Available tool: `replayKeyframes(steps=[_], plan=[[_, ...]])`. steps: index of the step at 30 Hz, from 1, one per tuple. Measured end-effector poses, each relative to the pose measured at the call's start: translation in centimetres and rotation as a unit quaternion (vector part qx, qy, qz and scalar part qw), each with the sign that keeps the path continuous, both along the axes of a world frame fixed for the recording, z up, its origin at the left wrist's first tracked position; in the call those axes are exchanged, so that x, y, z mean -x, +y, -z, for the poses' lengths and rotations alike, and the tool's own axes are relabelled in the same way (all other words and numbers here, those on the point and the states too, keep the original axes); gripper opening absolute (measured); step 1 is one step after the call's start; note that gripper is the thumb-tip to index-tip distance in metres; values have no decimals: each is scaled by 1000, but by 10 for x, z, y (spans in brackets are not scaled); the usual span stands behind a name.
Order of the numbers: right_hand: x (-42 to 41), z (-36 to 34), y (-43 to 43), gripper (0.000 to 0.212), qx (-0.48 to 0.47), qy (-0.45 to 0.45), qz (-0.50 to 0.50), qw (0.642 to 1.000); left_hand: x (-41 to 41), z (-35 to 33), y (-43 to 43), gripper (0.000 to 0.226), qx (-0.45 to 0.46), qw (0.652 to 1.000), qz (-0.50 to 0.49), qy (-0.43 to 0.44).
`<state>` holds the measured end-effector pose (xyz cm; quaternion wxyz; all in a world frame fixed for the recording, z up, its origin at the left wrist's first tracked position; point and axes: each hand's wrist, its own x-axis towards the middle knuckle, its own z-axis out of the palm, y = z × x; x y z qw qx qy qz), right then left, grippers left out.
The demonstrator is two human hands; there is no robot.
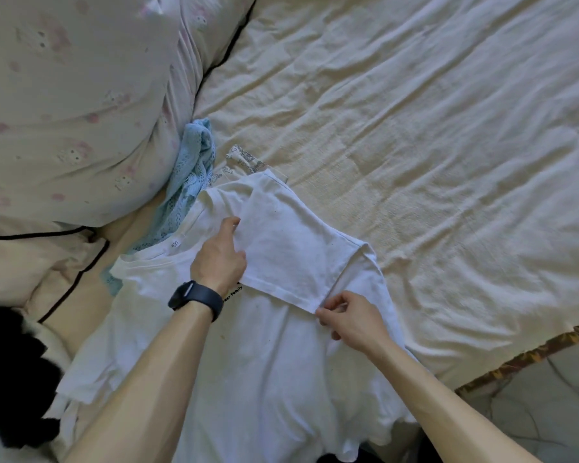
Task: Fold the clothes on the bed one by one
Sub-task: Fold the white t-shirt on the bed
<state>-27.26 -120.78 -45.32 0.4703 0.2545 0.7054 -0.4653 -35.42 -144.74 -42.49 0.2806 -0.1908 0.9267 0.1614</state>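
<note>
A white T-shirt (248, 362) lies flat on the bed in front of me, collar toward the upper left. Its right sleeve (288, 248) is folded inward over the chest. My left hand (219, 259), with a dark watch on the wrist, holds the sleeve's inner edge, fingers tucked under the cloth. My right hand (351, 317) pinches the sleeve's lower corner between thumb and fingers. A light blue lace garment (189, 182) and a patterned white cloth (244, 160) lie partly under the shirt's collar end.
A large floral pillow (71, 105) fills the upper left. Cream bedsheet (415, 128) spreads to the right. The bed's edge (522, 355) and the floor show at the lower right. Dark and white fabric (10, 379) lies at the lower left.
</note>
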Motion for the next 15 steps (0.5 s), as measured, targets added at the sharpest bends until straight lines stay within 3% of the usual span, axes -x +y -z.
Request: replayKeyframes(steps=[2,4,6,8,9,12,14,15], plan=[[5,-3,9,13,-54,25,-146,988,-12,2,7,65,38,999,-1,33],[17,-8,10,17,-128,113,-241,955,-27,5,19,68,148,981,52,114],[34,-12,-2,16,-151,282,-199,926,-46,14,35,68,175,961,96,189],[50,0,-26,26,-140,471,-166,855,-69,35,53,70,155,967,97,180],[58,14,-38,36,-125,518,-195,823,-81,47,60,72,146,974,72,158],[84,62,-49,57,-86,535,-385,747,-104,80,68,76,146,982,2,120],[96,88,-43,61,-103,535,-479,688,-109,91,66,77,152,980,12,131],[102,93,-35,63,-119,521,-500,681,-105,92,66,77,153,979,28,134]])
